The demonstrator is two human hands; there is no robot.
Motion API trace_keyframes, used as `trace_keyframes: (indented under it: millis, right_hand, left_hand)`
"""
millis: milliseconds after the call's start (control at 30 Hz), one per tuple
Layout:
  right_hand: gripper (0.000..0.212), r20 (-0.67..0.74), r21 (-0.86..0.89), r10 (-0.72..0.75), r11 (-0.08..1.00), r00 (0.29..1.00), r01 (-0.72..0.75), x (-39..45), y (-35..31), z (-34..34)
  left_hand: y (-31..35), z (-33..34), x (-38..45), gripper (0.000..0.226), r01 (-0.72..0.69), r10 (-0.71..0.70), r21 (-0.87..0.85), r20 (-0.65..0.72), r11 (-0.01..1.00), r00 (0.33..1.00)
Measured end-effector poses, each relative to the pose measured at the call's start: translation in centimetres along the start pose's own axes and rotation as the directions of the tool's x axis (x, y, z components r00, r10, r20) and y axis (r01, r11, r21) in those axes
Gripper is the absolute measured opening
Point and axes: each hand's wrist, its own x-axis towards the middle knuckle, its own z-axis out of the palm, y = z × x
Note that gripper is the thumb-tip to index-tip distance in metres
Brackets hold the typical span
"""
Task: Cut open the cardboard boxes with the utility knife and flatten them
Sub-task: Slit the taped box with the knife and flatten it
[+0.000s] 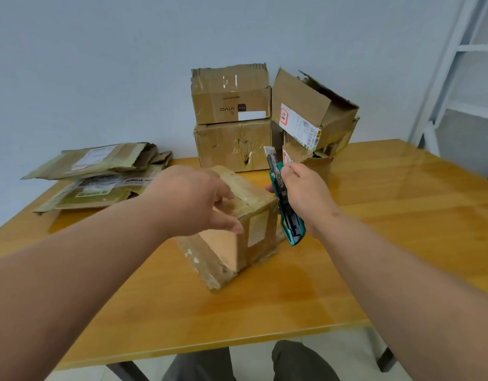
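Note:
A small taped cardboard box (254,229) stands at the middle of the wooden table (375,243), with one flap hanging down on its near left side. My left hand (193,199) rests on the box's top, its thumb down the near face and its fingers spread loosely. Just right of the box, my right hand (303,193) grips a green utility knife (285,210). The blade is out and points up and away from me, above the box's far right corner.
Several more cardboard boxes (232,144) are stacked at the table's far edge against the wall. A pile of flattened cardboard (100,177) lies at the far left. White metal shelving (462,78) stands at the right. My knees show below the near edge.

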Motion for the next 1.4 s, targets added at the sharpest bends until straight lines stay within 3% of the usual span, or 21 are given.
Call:
trace_keyframes:
  millis: [100, 233, 433, 633, 900, 1233, 1400]
  right_hand:
    - [0.028, -0.065, -0.005, 0.023, 1.0, 0.998, -0.023, 0.3, 1.0, -0.9]
    - [0.03, -0.098, -0.032, 0.114, 0.993, 0.989, -0.117, -0.1, 3.3, -2.9]
    - [0.021, 0.117, 0.031, 0.19, 0.98, 0.975, -0.195, -0.7, 3.8, -3.4]
    - [0.023, 0.205, 0.046, 0.201, 0.976, 0.958, -0.214, -0.4, 3.1, -3.5]
    - [0.014, 0.264, 0.0, 0.208, 0.976, 0.942, -0.216, 0.4, 1.9, -3.7]
    - [0.009, 0.239, -0.041, 0.248, 0.969, 0.939, -0.246, 1.4, 2.3, -4.3]
    - [0.025, 0.22, -0.044, 0.234, 0.972, 0.947, -0.23, 1.5, 2.2, -4.4]
  left_hand:
    - [1.0, 0.5, 2.1, 0.107, 0.011, -0.01, 0.077, -0.017, 0.997, 1.0]
    - [1.0, 1.7, 3.6, 0.104, 0.034, -0.034, 0.007, -0.051, 0.999, 0.998]
    - [-0.3, 1.9, 5.3, 0.071, -0.064, 0.068, -0.204, 0.014, 0.977, 0.998]
    - [-0.6, 2.6, 6.1, 0.064, -0.089, 0.112, -0.367, 0.042, 0.926, 0.993]
    - [-0.3, 2.8, 7.4, 0.083, -0.066, 0.07, -0.091, 0.034, 0.994, 0.997]
    - [0.4, 3.7, 7.6, 0.09, -0.035, 0.033, -0.037, -0.063, 0.999, 0.997]
    - [0.6, 3.8, 7.3, 0.097, -0.02, 0.015, -0.06, -0.082, 0.998, 0.997]
